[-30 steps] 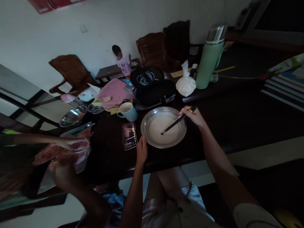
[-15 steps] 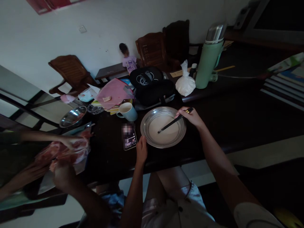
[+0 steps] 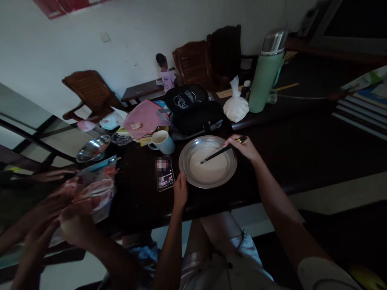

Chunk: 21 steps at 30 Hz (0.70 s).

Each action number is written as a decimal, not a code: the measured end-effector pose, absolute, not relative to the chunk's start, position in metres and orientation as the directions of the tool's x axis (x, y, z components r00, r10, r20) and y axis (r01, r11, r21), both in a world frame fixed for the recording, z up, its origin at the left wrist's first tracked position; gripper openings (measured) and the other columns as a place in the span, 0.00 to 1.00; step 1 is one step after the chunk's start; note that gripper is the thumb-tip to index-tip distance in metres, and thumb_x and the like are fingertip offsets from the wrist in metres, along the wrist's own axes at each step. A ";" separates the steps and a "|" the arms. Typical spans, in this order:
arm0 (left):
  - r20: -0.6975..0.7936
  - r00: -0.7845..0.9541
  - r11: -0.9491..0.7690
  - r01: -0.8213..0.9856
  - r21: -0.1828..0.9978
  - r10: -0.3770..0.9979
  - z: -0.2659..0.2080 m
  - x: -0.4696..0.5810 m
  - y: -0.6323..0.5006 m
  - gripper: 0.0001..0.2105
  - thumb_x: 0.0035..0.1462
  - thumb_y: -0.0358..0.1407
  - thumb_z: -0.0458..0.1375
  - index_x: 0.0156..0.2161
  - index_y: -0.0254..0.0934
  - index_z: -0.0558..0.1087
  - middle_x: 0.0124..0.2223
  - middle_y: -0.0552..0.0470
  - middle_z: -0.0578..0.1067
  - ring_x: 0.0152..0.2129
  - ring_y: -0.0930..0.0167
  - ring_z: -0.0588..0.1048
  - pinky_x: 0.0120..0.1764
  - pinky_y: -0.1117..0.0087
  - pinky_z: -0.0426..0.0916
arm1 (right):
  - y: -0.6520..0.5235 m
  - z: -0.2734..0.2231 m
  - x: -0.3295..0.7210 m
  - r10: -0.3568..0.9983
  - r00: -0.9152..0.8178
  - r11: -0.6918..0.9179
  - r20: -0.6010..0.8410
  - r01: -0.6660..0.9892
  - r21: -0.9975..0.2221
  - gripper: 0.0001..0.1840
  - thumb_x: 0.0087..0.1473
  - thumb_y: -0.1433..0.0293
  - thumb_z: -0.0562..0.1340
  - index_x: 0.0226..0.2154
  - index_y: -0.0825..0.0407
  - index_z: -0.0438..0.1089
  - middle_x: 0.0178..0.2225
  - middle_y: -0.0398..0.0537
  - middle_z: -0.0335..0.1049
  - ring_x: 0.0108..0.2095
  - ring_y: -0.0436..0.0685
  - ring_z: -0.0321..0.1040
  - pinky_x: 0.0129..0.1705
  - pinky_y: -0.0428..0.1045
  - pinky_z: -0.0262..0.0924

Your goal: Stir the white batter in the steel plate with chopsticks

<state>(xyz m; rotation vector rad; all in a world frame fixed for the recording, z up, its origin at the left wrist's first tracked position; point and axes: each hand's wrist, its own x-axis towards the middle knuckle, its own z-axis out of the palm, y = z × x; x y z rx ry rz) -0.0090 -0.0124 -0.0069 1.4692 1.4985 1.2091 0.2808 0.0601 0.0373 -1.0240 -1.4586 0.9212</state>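
A wide steel bowl (image 3: 185, 171) stands on the dark table before me, with a pale, milky mixture (image 3: 211, 169) inside. My left hand (image 3: 180, 190) grips the bowl's near-left rim, thumb along the edge. Over the right rim, my right hand (image 3: 243, 149) is closed around dark chopsticks (image 3: 219, 152), whose tips dip into the mixture left of its middle. Just left of the bowl lies a phone (image 3: 166, 177) with its screen lit. A light blue mug (image 3: 163, 142) is behind the phone.
At left, other people's hands (image 3: 74, 223) work at raw meat (image 3: 96, 193) on a board. A steel basin (image 3: 93, 149) is beyond. Behind my bowl are a black case (image 3: 193, 117), a bag of white powder (image 3: 236, 108) and a tall green thermos (image 3: 264, 80).
The chopstick tips have shifted slightly left and up in the bowl. At left, the other people's hands have drawn back from the meat's far part. A person in the background has turned slightly.
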 end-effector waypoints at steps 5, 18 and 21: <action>0.116 -0.096 -0.078 0.328 0.942 0.989 -0.010 -0.010 -0.012 0.24 0.59 0.54 0.46 0.30 0.34 0.70 0.28 0.53 0.69 0.27 0.73 0.66 0.33 0.74 0.62 | 0.059 0.042 0.286 0.951 0.074 0.291 0.299 0.106 -0.951 0.21 0.51 0.49 0.61 0.25 0.49 0.74 0.21 0.46 0.76 0.27 0.57 0.74 0.37 0.52 0.66; 0.095 -0.128 -0.051 0.311 0.949 0.987 -0.005 -0.008 -0.013 0.24 0.57 0.55 0.48 0.29 0.34 0.69 0.27 0.54 0.68 0.28 0.72 0.65 0.33 0.74 0.61 | 0.060 0.040 0.287 0.944 0.087 0.308 0.318 0.109 -0.945 0.21 0.52 0.50 0.60 0.26 0.50 0.74 0.22 0.46 0.76 0.28 0.56 0.74 0.38 0.51 0.66; 0.107 -0.118 -0.065 0.315 0.947 0.987 -0.006 -0.008 -0.013 0.24 0.57 0.55 0.47 0.29 0.34 0.68 0.27 0.54 0.68 0.28 0.73 0.65 0.33 0.74 0.61 | 0.059 0.038 0.285 0.952 -0.001 0.304 0.305 0.092 -0.948 0.21 0.53 0.51 0.60 0.27 0.51 0.74 0.22 0.46 0.76 0.27 0.55 0.74 0.36 0.50 0.65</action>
